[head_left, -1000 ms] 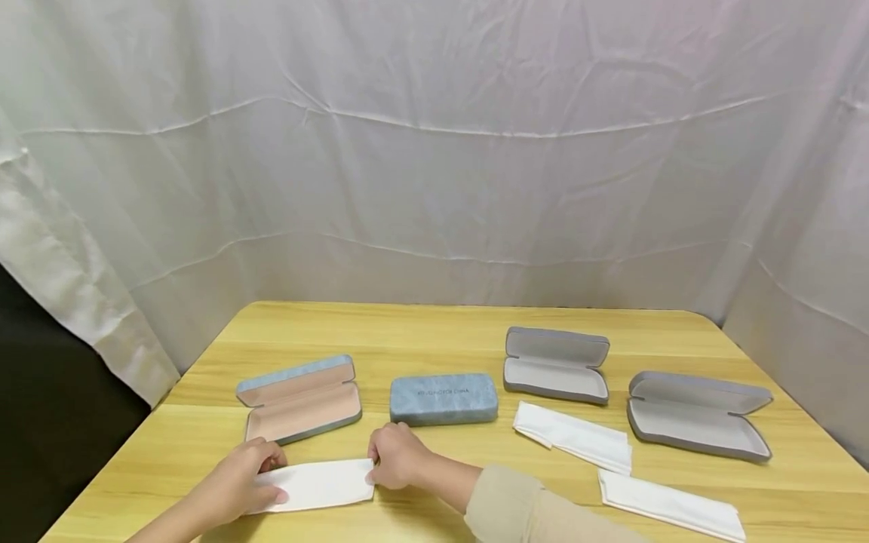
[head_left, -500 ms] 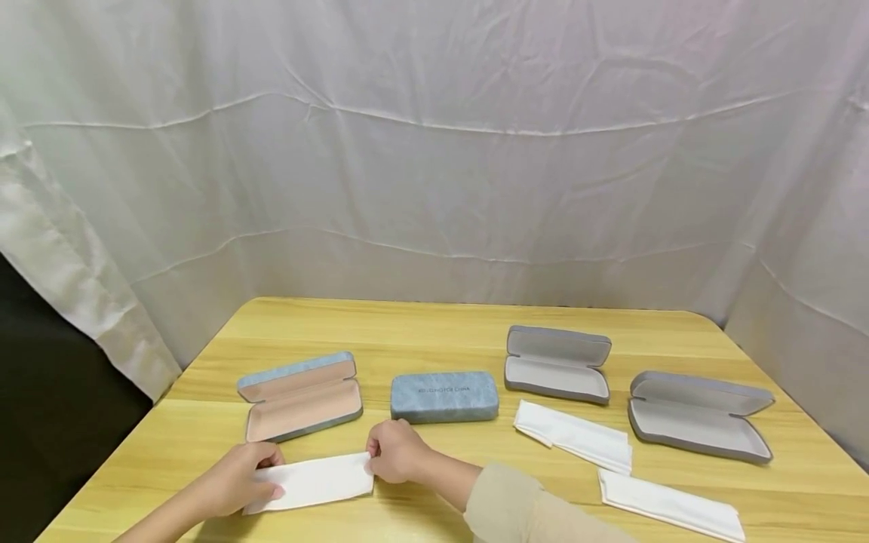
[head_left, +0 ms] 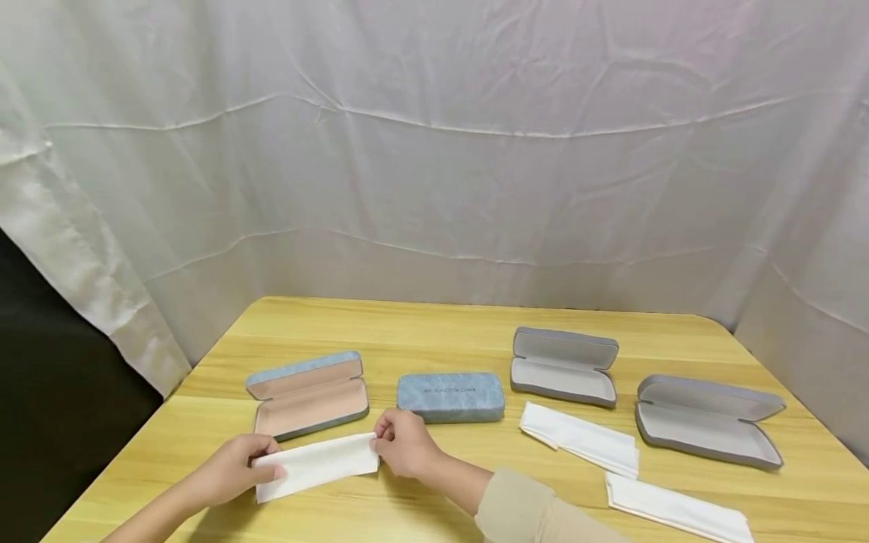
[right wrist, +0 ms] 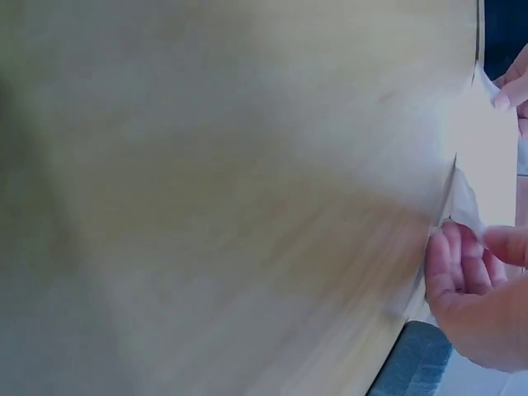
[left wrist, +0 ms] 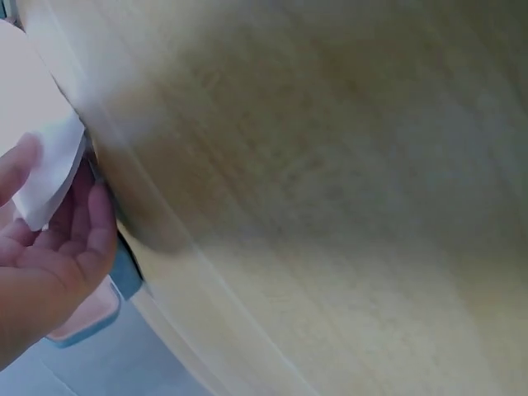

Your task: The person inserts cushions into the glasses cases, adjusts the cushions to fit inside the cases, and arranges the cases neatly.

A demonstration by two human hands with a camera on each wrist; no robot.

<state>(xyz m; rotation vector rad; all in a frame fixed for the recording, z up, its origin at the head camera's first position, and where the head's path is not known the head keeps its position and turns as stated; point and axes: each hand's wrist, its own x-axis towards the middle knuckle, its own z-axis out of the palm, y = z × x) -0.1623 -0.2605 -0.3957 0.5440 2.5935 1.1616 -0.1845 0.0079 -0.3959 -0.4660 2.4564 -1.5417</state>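
Note:
A folded white cloth (head_left: 319,466) is stretched between both hands, low over the table's front left. My left hand (head_left: 234,469) pinches its left end, thumb on top and fingers beneath, as the left wrist view also shows. At the other end my right hand (head_left: 407,443) pinches the corner between thumb and fingers. Just behind the cloth lies an open blue glasses case (head_left: 312,400) with a pink lining. A closed blue glasses case (head_left: 451,397) with lettering on its lid sits right behind my right hand.
Two open grey glasses cases stand at the right, one farther back (head_left: 565,366) and one nearer (head_left: 709,421). In front of them lie two folded white cloths, one behind (head_left: 580,437) and one in front (head_left: 679,507). A pale curtain (head_left: 434,166) surrounds the wooden table (head_left: 407,324).
Both hands have lifted the held cloth slightly and moved it away from me, toward the open blue case. Its right end has risen more. The cases and other cloths have stayed put.

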